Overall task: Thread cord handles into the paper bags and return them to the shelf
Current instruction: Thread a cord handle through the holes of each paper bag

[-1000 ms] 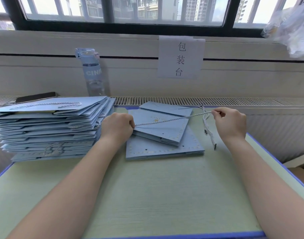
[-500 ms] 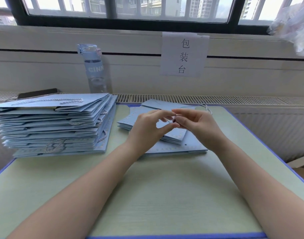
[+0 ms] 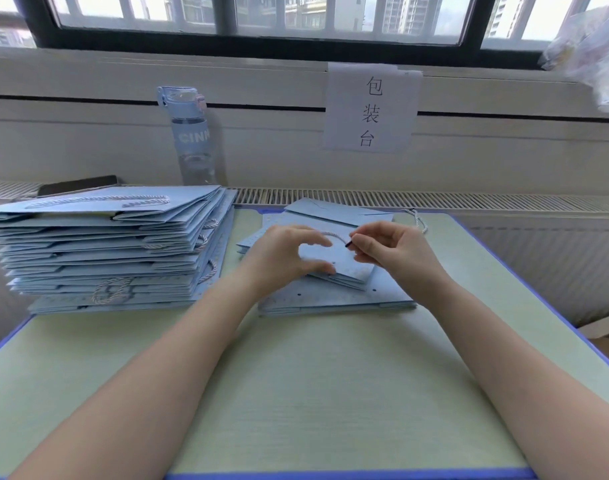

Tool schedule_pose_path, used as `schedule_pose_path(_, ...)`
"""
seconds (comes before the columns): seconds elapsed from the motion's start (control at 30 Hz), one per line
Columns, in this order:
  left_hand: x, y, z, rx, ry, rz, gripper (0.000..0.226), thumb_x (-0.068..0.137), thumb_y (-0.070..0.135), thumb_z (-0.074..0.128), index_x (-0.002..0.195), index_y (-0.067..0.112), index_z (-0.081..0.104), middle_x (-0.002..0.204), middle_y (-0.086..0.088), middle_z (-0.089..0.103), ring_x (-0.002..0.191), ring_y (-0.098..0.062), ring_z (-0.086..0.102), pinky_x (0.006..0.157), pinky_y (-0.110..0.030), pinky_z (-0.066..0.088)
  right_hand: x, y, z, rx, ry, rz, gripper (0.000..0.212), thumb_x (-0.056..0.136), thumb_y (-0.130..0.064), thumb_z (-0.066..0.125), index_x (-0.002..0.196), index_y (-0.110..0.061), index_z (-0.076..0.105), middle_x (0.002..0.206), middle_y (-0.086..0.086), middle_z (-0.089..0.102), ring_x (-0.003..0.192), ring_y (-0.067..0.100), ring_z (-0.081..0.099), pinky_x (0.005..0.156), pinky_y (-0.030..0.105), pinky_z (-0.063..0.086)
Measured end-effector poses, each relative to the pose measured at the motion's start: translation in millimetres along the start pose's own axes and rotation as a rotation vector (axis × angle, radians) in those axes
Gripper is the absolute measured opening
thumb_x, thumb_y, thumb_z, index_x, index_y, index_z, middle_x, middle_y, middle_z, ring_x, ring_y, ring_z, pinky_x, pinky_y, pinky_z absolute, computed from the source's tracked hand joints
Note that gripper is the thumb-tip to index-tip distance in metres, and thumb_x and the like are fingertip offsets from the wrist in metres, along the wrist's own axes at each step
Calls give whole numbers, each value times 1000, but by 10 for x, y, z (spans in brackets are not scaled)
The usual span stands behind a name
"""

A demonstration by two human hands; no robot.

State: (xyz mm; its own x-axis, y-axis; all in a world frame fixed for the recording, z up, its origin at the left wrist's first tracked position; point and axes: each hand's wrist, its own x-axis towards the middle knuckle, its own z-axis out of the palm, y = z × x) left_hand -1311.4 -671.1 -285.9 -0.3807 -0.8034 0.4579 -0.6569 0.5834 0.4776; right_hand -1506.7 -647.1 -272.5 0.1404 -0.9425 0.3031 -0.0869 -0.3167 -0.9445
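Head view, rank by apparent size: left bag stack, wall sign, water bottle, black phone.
1. bag stack
2. wall sign
3. water bottle, about as tall as the sign but narrower
4. black phone, smallest as seen, though the stack hides part of it

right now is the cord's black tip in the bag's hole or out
Out. The right hand pinches the black tip above the top bag; the small hole beside the left hand is empty.
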Motion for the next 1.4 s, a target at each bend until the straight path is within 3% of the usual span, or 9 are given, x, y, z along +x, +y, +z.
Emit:
schedule_pose_path(0.07, -31, -174, -29, 101, -153, -87, 50, 71, 41, 78, 114, 17, 69, 122, 6, 64, 112, -9, 57, 97, -23, 41, -4, -7, -3, -26, 13, -8, 12, 87, -2, 60, 84, -11, 68, 75, 3, 69, 67, 6, 65, 71, 18, 54)
schedule_pose_path(0.17, -65, -245, -21, 66, -153, -134, 43, 78, 42, 72, 114, 19, 69, 124, 9, 63, 112, -6, 58, 100, -23, 40, -7, 0, 5, -59, 36, -15, 16, 87, -1, 60, 86, -14, 69, 79, 4, 69, 69, 3, 65, 72, 16, 53)
schedule_pose_path(0.3, -10, -142, -4, 248, -183, -76, 35, 83, 49, 64, 111, 28, 70, 119, 13, 65, 111, -8, 58, 91, -21, 42, 13, 62, -11, -155, 80, 7, 17, 84, -5, 67, 79, -21, 70, 72, -6, 71, 69, 4, 65, 70, 16, 52)
schedule_pose_path(0.47, 15, 25, 19, 496, -236, 56, 40, 81, 63, 56, 108, 37, 69, 103, 9, 71, 97, -13, 60, 76, -25, 46, 19, 128, -26, -611, 9, -17, 9, 82, -12, 69, 79, -19, 73, 72, -11, 67, 63, -14, 56, 62, 1, 38)
schedule_pose_path(0.6, 12, 53, 19, 479, -192, 87, 41, 80, 64, 56, 107, 37, 70, 100, 9, 72, 93, -14, 61, 74, -27, 46, 21, 113, -52, -658, -57, 1, 6, 81, -14, 70, 83, -16, 75, 73, -14, 66, 65, -16, 56, 64, 0, 38)
schedule_pose_path(0.77, -7, 77, 47, 535, -171, 106, 37, 85, 62, 51, 109, 38, 67, 99, 9, 70, 93, -14, 59, 67, -25, 37, 27, 147, -44, -655, -32, -3, 7, 81, -12, 69, 82, -16, 75, 74, -11, 68, 66, -15, 57, 63, 0, 38)
schedule_pose_path(0.97, -45, 140, 151, 421, -166, 177, 26, 90, 36, 53, 113, 34, 63, 110, 13, 67, 96, -16, 58, 73, -28, 42, 26, 139, -49, -638, -48, -14, 8, 79, -10, 70, 79, -16, 76, 71, -10, 69, 65, -9, 60, 62, 2, 40)
schedule_pose_path(1.17, -25, 25, 207, 273, -80, 208, 29, 88, 46, 59, 95, 22, 73, 88, 3, 73, 79, -22, 64, 70, -33, 49, 37, 159, -48, -631, -49, -18, 16, 79, -13, 71, 72, -27, 70, 73, -16, 68, 67, -9, 60, 64, 3, 41)
schedule_pose_path(1.4, -40, 73, 268, 298, 319, 223, 43, 85, 52, 44, 73, 23, 74, 55, 3, 64, 50, -23, 60, 44, -26, 45, 35, 90, -81, -554, 0, 2, 18, 91, -29, 59, 82, -23, 74, 61, -20, 64, 60, -9, 54, 58, 7, 37)
